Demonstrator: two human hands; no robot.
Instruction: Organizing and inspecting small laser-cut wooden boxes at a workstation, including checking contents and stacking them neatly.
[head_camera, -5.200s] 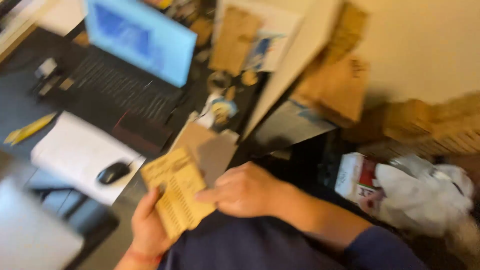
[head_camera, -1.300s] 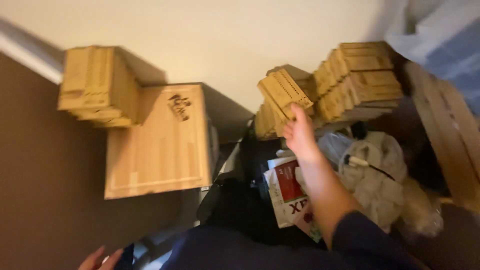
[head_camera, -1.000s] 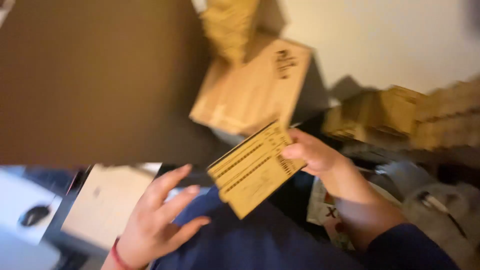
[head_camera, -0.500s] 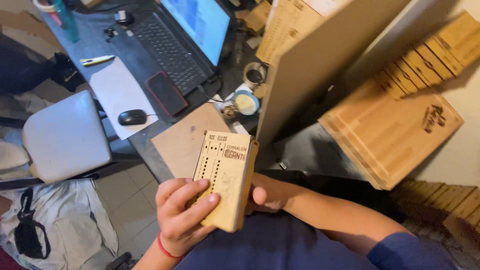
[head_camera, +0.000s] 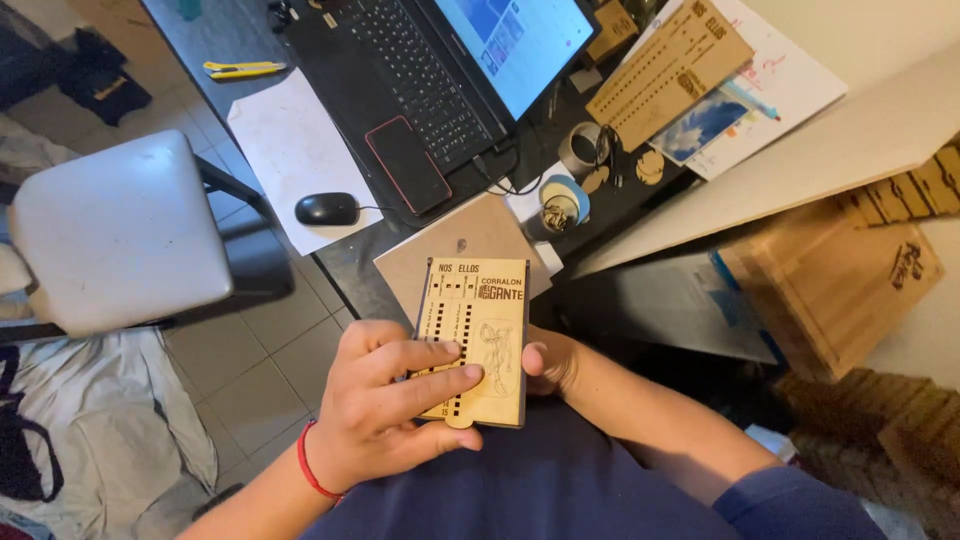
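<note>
The board (head_camera: 478, 335) is a thin rectangular wooden panel, pale, with rows of small cut holes, dark engraved lettering and a line drawing. It is held over the person's lap, just below the desk edge, its face turned up to the camera. It looks light and stiff, probably laser-cut plywood; the perforated columns likely make it weaker along those lines, so it may snap if bent. The flat face looks smooth, not slippery. The long edges and the plain lower margin seem the safest places to grip.

The left hand (head_camera: 385, 405) lies over the lower left of the face, fingers (head_camera: 430, 352) spread flat across the holes, thumb below the bottom edge. The right hand (head_camera: 552, 362) comes from behind and clasps the right edge, mostly hidden. Both hands are closed on the board.

Just above it a brown card sheet (head_camera: 470, 240) rests on the desk (head_camera: 345, 262). Further out are a mouse (head_camera: 327, 208) on white paper (head_camera: 285, 150), a phone (head_camera: 405, 164) on a laptop (head_camera: 455, 70), a second board (head_camera: 668, 72), and a white stool (head_camera: 115, 230) to the left.
</note>
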